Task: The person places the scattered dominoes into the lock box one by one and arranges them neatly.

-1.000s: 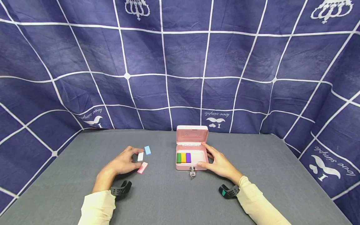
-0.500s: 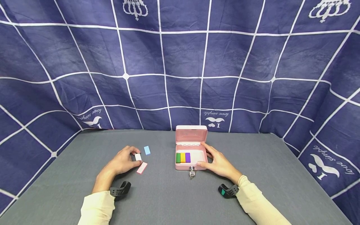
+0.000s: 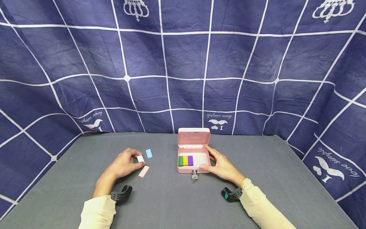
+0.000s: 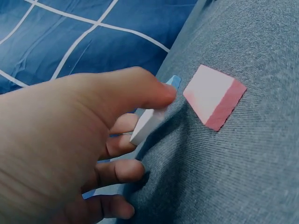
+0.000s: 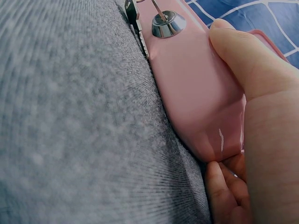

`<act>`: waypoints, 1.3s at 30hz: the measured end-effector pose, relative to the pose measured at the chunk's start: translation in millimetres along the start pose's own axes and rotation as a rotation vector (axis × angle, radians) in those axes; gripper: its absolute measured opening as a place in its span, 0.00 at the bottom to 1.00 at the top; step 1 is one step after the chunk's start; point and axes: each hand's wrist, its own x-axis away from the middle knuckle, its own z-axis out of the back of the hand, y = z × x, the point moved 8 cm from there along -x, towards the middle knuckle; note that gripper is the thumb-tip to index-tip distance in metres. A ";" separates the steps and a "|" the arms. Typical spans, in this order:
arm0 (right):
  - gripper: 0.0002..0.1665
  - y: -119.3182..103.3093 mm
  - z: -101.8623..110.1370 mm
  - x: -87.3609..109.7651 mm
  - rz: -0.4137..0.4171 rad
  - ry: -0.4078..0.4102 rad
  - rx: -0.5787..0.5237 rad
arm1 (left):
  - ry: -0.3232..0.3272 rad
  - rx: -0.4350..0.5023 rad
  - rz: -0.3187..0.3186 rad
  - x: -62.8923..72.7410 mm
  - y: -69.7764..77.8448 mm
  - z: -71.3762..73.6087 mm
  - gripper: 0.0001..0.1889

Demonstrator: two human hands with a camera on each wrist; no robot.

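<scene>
My left hand [image 3: 125, 163] pinches a small white block [image 3: 140, 158] between thumb and fingers, low over the table. In the left wrist view the white block [image 4: 145, 127] appears tilted under the thumb. Close by lie a pink-edged block [image 3: 144, 171], pale on top, and a light blue block [image 3: 149, 153]. A pink metal cash box [image 3: 193, 139] stands with its lid up; green [image 3: 180, 161], yellow [image 3: 186, 161] and purple [image 3: 190, 161] blocks sit side by side in its left part. My right hand [image 3: 224, 167] grips the box's right side, thumb on the front rim.
Keys [image 3: 194, 177] hang from the lock [image 5: 167, 23] on the box's front. The grey table [image 3: 171, 203] meets a blue curtain [image 3: 183, 63] with white lines at its back. Dark bands are worn on both wrists.
The white block has shifted slightly left and turned in my left hand, whose fingers have drawn back a little. My right hand keeps its place on the box.
</scene>
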 end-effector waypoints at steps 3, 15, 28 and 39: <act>0.55 0.7 0.0 0.1 -0.001 0.001 -0.003 | 0.003 0.013 -0.008 -1.4 2.3 -0.4 0.21; 0.54 0.9 0.3 -0.5 0.008 0.006 -0.003 | -0.020 0.060 -0.024 -2.2 11.6 -1.7 0.19; 0.54 1.9 0.1 0.6 -0.021 0.001 0.000 | -0.017 0.049 -0.057 -4.5 26.1 -0.5 0.20; 0.55 1.6 0.0 0.5 -0.018 -0.002 -0.006 | 0.012 0.021 -0.071 -7.1 35.8 0.3 0.22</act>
